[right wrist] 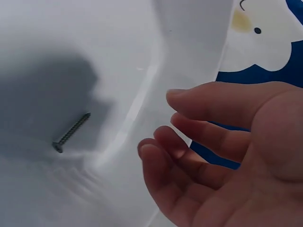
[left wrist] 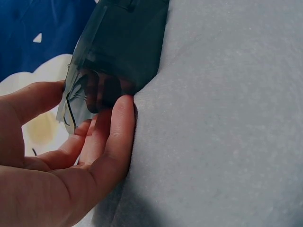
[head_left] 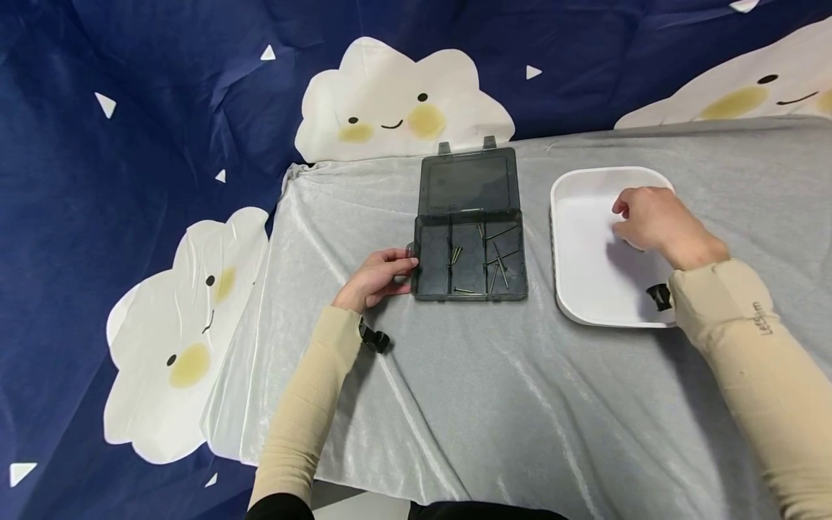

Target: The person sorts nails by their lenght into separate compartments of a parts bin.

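A dark translucent compartment box (head_left: 468,297) lies with its lid (head_left: 469,180) folded back. Several screws (head_left: 457,255) are in its middle compartment and several longer ones in the right. My left hand (head_left: 380,278) grips the box's left side, thumb on one face and fingertips against the other in the left wrist view. Over the white tray (head_left: 572,315) hovers my right hand (head_left: 656,220), fingers loosely bent and nothing between thumb and fingers. One screw (right wrist: 71,132) lies on the tray floor in the right wrist view, apart from the fingers; the hand hides it in the head view.
A grey cloth (head_left: 481,404) covers the table under box and tray, with creases running across it. Behind and to the left hangs a blue curtain (head_left: 214,87) printed with clouds. The tray stands to the right of the box, with a raised wall all round.
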Available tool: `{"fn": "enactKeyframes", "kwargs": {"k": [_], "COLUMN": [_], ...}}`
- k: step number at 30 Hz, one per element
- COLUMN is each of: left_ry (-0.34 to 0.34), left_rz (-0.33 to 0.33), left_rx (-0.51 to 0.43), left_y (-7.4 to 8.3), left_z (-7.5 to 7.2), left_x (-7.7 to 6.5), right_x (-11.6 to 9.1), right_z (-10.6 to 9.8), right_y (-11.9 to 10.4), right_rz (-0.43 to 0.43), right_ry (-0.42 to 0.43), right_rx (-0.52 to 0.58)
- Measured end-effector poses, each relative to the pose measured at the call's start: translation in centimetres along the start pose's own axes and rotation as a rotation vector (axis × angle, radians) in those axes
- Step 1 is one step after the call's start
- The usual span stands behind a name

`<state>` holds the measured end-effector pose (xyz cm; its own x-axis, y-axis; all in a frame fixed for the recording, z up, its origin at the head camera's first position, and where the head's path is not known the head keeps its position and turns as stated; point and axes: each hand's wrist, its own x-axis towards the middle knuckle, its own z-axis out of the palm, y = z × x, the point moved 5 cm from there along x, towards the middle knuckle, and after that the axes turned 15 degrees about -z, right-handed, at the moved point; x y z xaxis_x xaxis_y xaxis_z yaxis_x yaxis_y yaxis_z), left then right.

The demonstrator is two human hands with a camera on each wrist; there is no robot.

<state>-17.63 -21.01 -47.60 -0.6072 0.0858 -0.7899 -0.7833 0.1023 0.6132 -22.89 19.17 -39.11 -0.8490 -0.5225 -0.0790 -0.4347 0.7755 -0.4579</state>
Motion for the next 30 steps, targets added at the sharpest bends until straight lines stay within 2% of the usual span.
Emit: {"fn": "enactKeyframes", "kwargs": {"k": [12, 16, 23, 30], "left_ry": [0.002, 0.005, 0.011, 0.01], "left_rz": [-0.001, -0.005, -0.009, -0.008], "left_rx": [0.006, 0.007, 0.006, 0.002], "left_y": [0.1, 0.0, -0.1, -0.1], "left_z": [0.0, -0.1, -0.2, -0.1], "left_x": [0.0, 0.0, 0.0, 0.1], "right_x": [-0.1, 0.0, -0.2, -0.1], "right_z": [1.5, 1.9, 2.6, 2.9], "right_y": [1.6, 1.7, 1.8, 1.9], "right_rz": [0.102, 0.109, 0.144, 0.123], "right_ry": [-0.177, -0.183, -0.172, -0.148], "right_rx": [-0.058, -0.099, -0.097, -0.127]}}
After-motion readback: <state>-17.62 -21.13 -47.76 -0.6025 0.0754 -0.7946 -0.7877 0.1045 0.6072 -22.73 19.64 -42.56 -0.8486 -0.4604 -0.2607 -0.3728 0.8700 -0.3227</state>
